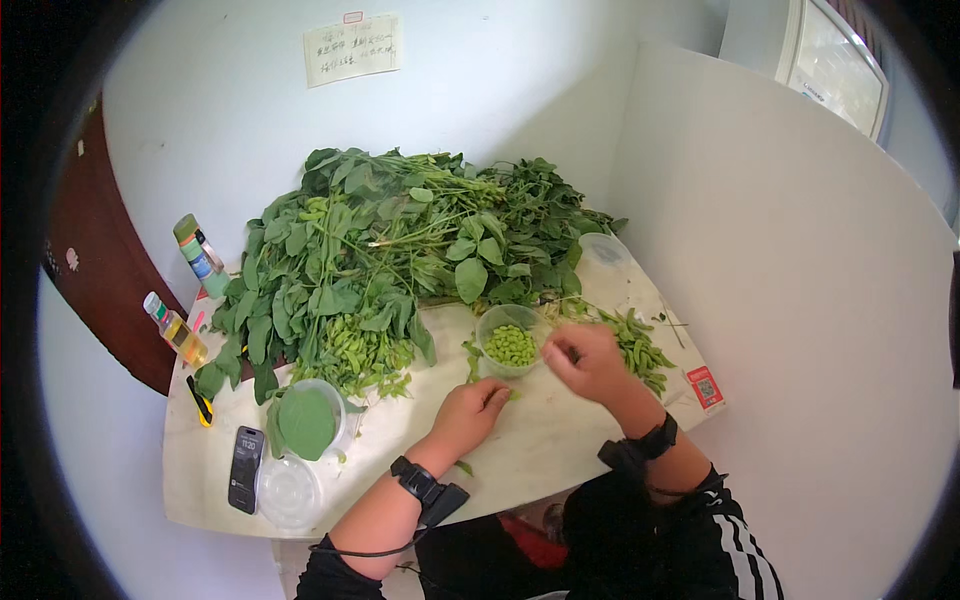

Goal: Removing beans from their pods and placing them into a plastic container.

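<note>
A clear plastic tub (485, 362) holding shelled green soybeans (511, 346) stands on the pale table (540, 450). Just below it, my left hand (469, 416) has thumb and fingertips together on a small green pod piece (514, 394). Right of the tub, my right hand (589, 361) is raised with curled fingers by its rim; whether it holds anything cannot be told. Beyond my right hand lies a pile of green soybean pods (641, 351). Empty-looking pods (360, 356) are heaped left of the tub, against the leafy soybean plants (405, 225).
At left are a round plastic tub with a large leaf (306, 422), a clear lid (288, 492), a phone (246, 470), a yellow-black utility knife (200, 403), a bottle of yellow liquid (177, 330) and a green bottle (202, 256). A clear container (604, 251) sits at back right, near the white partition (780, 285).
</note>
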The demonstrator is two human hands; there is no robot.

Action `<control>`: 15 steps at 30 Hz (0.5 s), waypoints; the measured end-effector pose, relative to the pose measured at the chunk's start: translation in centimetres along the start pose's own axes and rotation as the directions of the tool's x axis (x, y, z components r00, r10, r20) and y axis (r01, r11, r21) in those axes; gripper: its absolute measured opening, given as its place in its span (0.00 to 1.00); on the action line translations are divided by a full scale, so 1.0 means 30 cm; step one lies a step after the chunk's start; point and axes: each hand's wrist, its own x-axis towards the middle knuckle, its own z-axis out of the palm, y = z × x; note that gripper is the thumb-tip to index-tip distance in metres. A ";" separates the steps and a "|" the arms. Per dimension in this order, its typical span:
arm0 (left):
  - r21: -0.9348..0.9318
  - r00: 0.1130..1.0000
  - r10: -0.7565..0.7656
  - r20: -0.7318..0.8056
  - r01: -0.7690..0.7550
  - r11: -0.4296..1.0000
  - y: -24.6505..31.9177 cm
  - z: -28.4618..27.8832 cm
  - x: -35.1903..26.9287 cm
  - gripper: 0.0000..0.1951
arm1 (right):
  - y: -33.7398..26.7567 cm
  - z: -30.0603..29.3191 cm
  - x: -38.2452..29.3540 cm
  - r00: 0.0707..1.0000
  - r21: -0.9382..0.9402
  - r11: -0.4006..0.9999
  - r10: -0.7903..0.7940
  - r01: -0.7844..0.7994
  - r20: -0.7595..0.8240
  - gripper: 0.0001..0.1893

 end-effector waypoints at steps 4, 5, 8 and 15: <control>-0.097 0.999 -0.051 -0.007 0.050 0.994 0.000 0.006 0.000 0.10 | -0.015 -0.035 0.083 0.976 0.009 1.000 0.013 -0.012 -0.218 0.10; -0.100 0.999 -0.044 -0.031 0.041 0.994 0.001 0.012 0.004 0.10 | 0.020 -0.026 0.085 0.978 0.005 1.000 -0.010 0.012 -0.209 0.10; -0.068 1.000 -0.008 -0.010 0.007 0.998 -0.004 0.014 0.000 0.09 | 0.107 0.019 0.048 0.998 -0.289 0.955 0.064 -0.063 -0.009 0.11; -0.107 1.000 0.010 -0.029 -0.013 0.994 -0.028 0.014 -0.004 0.10 | -0.034 0.034 -0.005 0.945 -0.194 0.958 0.251 -0.211 0.211 0.11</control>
